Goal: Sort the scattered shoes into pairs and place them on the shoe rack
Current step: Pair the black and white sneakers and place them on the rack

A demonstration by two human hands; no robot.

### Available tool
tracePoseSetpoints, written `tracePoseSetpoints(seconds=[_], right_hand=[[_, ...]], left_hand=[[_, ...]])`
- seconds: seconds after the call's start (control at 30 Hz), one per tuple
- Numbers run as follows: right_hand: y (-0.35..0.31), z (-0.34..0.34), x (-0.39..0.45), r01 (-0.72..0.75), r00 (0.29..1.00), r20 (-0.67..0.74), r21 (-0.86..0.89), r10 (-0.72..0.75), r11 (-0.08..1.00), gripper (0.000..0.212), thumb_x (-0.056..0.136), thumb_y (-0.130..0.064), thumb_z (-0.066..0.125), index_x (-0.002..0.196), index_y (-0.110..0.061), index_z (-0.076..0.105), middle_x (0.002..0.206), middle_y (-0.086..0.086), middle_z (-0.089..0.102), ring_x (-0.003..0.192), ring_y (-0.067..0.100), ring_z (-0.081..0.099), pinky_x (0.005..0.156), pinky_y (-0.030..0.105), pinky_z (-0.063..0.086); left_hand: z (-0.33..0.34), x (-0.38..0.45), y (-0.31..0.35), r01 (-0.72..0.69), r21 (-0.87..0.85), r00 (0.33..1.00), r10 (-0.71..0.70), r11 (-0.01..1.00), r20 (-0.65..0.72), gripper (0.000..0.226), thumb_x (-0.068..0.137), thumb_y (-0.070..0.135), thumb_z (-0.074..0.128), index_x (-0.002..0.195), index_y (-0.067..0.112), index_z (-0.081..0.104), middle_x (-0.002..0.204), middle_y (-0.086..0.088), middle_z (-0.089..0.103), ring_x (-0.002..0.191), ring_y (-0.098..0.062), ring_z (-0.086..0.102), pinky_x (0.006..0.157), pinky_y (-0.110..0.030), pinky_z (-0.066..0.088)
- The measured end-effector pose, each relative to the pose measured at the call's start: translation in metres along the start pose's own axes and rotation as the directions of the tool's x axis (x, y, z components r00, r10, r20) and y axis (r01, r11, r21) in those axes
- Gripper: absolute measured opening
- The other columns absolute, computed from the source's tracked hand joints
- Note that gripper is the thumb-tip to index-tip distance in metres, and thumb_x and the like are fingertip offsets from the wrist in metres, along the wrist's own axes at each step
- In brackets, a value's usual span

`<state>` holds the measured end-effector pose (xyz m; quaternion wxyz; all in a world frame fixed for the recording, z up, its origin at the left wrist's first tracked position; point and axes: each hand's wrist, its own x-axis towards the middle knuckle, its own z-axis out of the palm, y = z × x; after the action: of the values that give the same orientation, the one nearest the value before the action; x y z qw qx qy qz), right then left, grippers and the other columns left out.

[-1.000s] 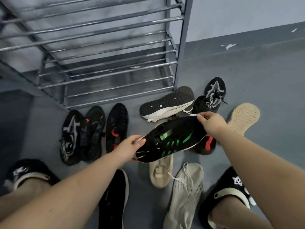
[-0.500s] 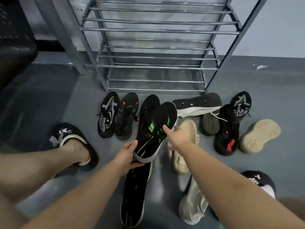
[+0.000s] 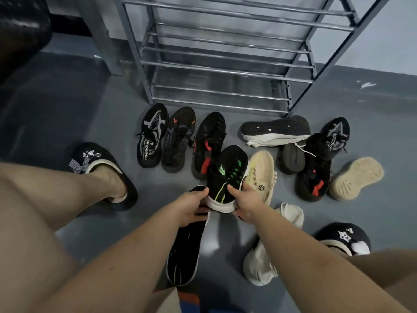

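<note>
Both hands clamped on the heel end of the black sneaker with green stripes [image 3: 228, 177]: left hand [image 3: 191, 207] curled round one side, right hand [image 3: 244, 203] round the other, toe pointing away toward the shoe rack [image 3: 225, 64]. Directly beneath the left grip, a matching black sneaker [image 3: 185, 251] lying on the grey floor [image 3: 67, 109]. Just beside the right grip, a beige shoe [image 3: 261, 175]. Beyond the held toe, three black shoes [image 3: 178, 138] in a row; off to the right, more dark shoes [image 3: 313, 166] jumbled together.
</note>
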<state>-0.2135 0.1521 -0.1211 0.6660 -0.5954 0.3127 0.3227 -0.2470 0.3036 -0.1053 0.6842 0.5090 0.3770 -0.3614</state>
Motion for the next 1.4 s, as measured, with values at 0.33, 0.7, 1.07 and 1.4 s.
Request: tracePoseSetpoints(seconds=[0.33, 0.7, 1.07, 1.4], right_hand=[[0.046, -0.051, -0.015, 0.009, 0.998, -0.058, -0.333, -0.030, 0.943, 0.063, 0.088, -0.004, 0.063, 0.142, -0.022, 0.037, 0.126, 0.014, 0.060, 0.107, 0.030, 0.061, 0.076, 0.035, 0.055], [0.122, -0.041, -0.021, -0.010, 0.997, -0.069, -0.506, -0.029, 0.863, 0.087, 0.082, -0.013, 0.070, 0.149, -0.037, 0.019, 0.132, 0.000, 0.058, 0.122, 0.022, 0.054, 0.109, 0.041, 0.038], [0.145, -0.025, -0.016, -0.154, 0.981, -0.164, -0.313, 0.106, 0.937, 0.095, 0.060, -0.019, 0.088, 0.140, -0.011, 0.036, 0.129, 0.007, 0.058, 0.116, 0.026, 0.057, 0.101, 0.041, 0.046], [0.090, -0.068, -0.046, -0.368, 0.921, 0.046, -0.219, 0.387, 0.904, 0.031, 0.086, -0.006, 0.066, 0.116, -0.007, 0.058, 0.102, 0.009, 0.069, 0.096, 0.023, 0.065, 0.086, 0.040, 0.052]], left_hand=[[-0.066, 0.010, -0.039, -0.004, 0.413, 0.960, 0.119, 0.911, -0.253, 0.020, 0.097, 0.019, 0.050, 0.113, 0.010, 0.058, 0.109, -0.010, 0.062, 0.109, -0.027, 0.055, 0.084, -0.031, 0.041], [-0.087, 0.048, -0.130, 0.283, 0.297, 0.943, -0.208, 0.912, -0.261, 0.055, 0.079, 0.031, 0.073, 0.121, -0.001, 0.055, 0.116, -0.020, 0.065, 0.105, -0.035, 0.063, 0.094, -0.047, 0.050], [-0.080, 0.032, -0.137, 0.274, 0.192, 0.955, -0.244, 0.942, -0.169, 0.049, 0.083, 0.005, 0.067, 0.129, 0.001, 0.053, 0.123, -0.017, 0.062, 0.113, -0.031, 0.059, 0.101, -0.042, 0.045], [-0.064, 0.009, -0.120, 0.250, 0.107, 0.965, -0.239, 0.962, -0.103, 0.031, 0.095, 0.013, 0.053, 0.124, 0.002, 0.054, 0.117, -0.012, 0.063, 0.112, -0.028, 0.058, 0.094, -0.038, 0.045]])
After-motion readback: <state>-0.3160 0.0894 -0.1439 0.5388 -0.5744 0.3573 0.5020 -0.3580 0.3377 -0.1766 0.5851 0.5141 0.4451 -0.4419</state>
